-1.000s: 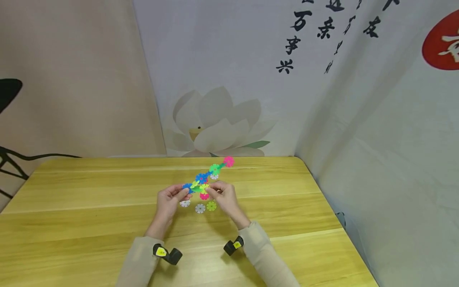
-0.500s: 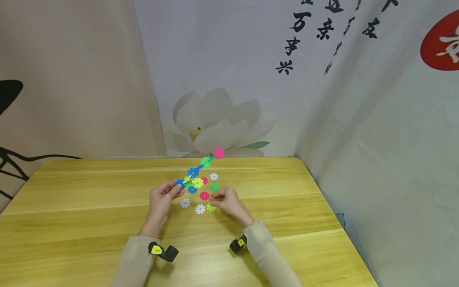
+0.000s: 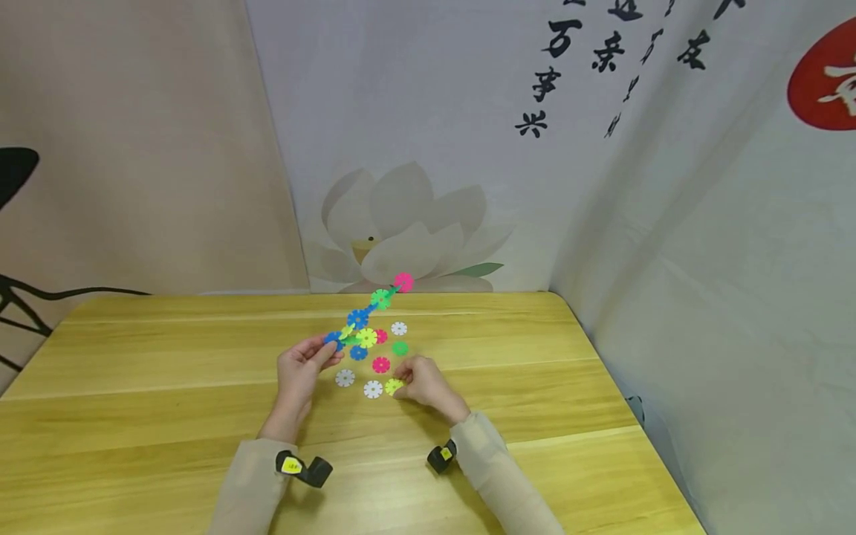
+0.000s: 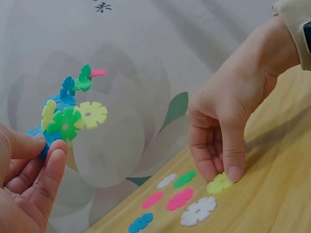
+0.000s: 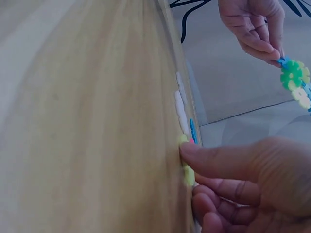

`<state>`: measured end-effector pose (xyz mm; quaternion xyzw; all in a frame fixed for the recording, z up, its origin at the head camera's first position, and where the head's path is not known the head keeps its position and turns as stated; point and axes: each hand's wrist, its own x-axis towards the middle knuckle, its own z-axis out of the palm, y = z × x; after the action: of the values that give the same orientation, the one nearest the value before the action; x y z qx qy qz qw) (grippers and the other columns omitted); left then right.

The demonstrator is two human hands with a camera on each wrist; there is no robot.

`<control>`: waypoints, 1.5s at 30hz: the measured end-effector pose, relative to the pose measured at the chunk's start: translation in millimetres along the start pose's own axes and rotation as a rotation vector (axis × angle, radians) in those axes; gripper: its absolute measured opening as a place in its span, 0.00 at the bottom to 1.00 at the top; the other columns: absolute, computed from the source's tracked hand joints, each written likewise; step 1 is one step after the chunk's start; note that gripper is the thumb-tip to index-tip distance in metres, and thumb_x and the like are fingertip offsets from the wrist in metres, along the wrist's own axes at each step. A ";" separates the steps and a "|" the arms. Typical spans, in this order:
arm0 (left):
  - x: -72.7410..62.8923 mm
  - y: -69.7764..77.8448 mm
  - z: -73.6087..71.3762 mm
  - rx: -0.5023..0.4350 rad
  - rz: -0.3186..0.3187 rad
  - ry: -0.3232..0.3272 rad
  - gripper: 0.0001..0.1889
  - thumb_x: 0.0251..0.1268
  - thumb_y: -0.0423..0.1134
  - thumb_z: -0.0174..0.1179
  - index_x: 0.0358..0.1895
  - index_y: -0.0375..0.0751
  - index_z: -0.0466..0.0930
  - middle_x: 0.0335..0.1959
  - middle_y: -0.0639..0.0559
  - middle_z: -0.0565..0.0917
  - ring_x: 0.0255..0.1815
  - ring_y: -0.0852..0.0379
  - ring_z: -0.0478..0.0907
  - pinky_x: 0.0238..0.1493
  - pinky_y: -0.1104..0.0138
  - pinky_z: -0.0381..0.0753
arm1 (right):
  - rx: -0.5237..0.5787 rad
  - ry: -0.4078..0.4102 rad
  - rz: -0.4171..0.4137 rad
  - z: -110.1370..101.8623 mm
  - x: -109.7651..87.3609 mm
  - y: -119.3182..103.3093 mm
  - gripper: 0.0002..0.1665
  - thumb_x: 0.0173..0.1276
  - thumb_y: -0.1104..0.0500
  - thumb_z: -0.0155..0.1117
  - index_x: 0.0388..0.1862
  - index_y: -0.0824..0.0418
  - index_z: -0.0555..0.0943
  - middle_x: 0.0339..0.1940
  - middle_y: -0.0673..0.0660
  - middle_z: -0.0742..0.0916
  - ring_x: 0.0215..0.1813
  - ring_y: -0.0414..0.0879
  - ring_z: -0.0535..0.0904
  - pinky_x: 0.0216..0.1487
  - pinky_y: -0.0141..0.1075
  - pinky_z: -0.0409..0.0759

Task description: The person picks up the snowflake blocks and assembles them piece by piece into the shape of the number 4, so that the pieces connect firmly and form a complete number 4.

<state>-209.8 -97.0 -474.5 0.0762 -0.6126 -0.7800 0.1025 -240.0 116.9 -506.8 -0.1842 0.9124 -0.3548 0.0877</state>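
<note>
We've got the disc chain up above the desk, left hand pinching the blue disc at its near end. Long axis slants away from us and rightward, pink tip farthest out. Our right hand pinches a loose yellow disc down at the desk.

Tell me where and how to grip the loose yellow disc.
Pinch the yellow disc by its notched rim, probably from the right, where the right hand is: the disc is thin and low on the table, with a white disc on its left and a pink disc beyond.
</note>
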 end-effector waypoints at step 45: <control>-6.0 1.2 2.3 0.016 -0.093 -0.054 0.12 0.63 0.27 0.58 0.47 0.22 0.74 0.28 0.56 0.83 0.28 0.64 0.82 0.39 0.69 0.84 | 0.940 0.014 0.280 -35.6 4.4 -37.9 0.04 0.63 0.62 0.60 0.32 0.63 0.78 0.19 0.51 0.80 0.19 0.37 0.71 0.19 0.22 0.70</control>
<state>-204.5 -93.5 -472.8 0.0844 -0.6173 -0.7807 0.0489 -244.0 111.2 -455.1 0.0024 0.6699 -0.7144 0.2021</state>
